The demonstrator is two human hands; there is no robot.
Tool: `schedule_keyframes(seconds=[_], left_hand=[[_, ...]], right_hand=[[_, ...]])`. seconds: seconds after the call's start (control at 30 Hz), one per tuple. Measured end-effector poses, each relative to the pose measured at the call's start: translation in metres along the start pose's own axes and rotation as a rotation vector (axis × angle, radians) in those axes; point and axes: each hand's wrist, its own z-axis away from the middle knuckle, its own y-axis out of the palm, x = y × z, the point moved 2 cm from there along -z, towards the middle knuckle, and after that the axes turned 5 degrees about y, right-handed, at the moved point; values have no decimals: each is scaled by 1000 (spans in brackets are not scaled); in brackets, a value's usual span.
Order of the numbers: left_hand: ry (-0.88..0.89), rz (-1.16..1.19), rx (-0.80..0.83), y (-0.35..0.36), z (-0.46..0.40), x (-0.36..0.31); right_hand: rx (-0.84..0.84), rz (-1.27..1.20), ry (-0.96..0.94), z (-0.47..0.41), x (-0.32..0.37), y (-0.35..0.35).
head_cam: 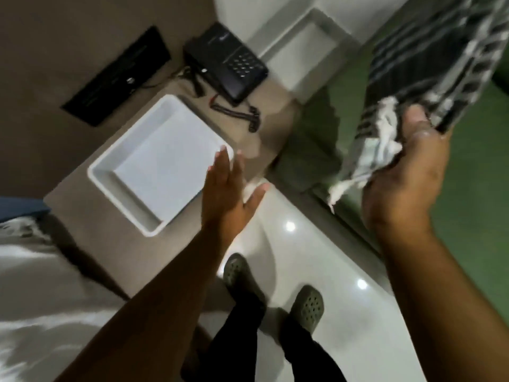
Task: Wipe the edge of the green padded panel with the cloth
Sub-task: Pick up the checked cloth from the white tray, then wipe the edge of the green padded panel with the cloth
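Observation:
A black-and-white striped cloth (429, 64) hangs in the air at the upper right, bunched at its lower end in my right hand (407, 172), which grips it. Behind and below the cloth is the green padded panel (473, 188), running along the right side; its left edge (311, 150) meets the brown table top. My left hand (228, 186) is flat with fingers spread, holding nothing, above the near corner of the white tray. The frame is blurred by motion.
A white square tray (110, 172) lies on the brown bedside table (82, 232). A black telephone (223, 62) with a coiled cord and a black flat panel (115, 78) sit further back. White bedding (41, 285) is at the left. My feet in grey clogs (305, 304) stand on the glossy white floor.

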Motion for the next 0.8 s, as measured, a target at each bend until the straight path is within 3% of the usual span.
schedule_keyframes(seconds=[0.07, 0.13, 0.23, 0.33, 0.5, 0.7, 0.8], left_hand=[[163, 64, 7, 17, 0, -53], [358, 90, 96, 43, 3, -104], [568, 36, 237, 88, 10, -165], [710, -27, 335, 147, 10, -216], [851, -319, 482, 244, -5, -266], [798, -458, 308, 279, 4, -303], [912, -461, 391, 287, 7, -337]], right_hand=[[-108, 295, -63, 7, -3, -67], [-211, 310, -50, -1, -16, -134], [-316, -262, 112, -14, -47, -214], [-502, -400, 153, -3, -85, -291], [-738, -481, 162, 28, -155, -396], [-915, -554, 116, 84, -214, -485], [-1106, -593, 87, 116, -232, -514]])
